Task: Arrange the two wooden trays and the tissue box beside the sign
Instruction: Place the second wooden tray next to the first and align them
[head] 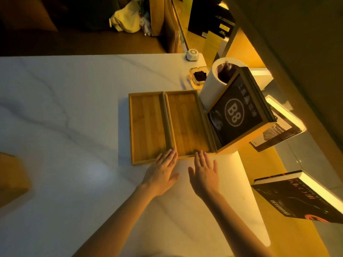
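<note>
Grip, both hands: fingers spread flat, palms down, pinching nothing. Left hand (161, 171) sits low centre of the frame, fingertips touching the near rim where the two trays meet. Right hand (205, 173) lies just beside it, fingertips at the near edge of the right-hand tray.

Worktop (65, 117): pale marble-look slab with grey veins, filling the left and middle of the frame.

Sign (239, 115): dark panel marked "B8" in a wooden frame, standing tilted at centre right, its left edge against the right-hand tray.

Right wooden tray (185, 123): shallow, rectangular, lying flat in the centre, long side running away from the viewer, set between the sign and the other tray.

Left wooden tray (148, 127): same form, lying alongside, long sides touching, its near end reaching slightly closer to the viewer.

Tissue box (215, 78): white cylinder with a dark opening on top, standing upright behind the sign, upper centre right, just beyond the far right corner of the right-hand tray.

Books (300, 197): dark covers, at the right edge.

Ashtray (198, 76): clear glass holding dark matter, left of the tissue box.

White button unit (192, 55): far corner of the worktop.
</note>
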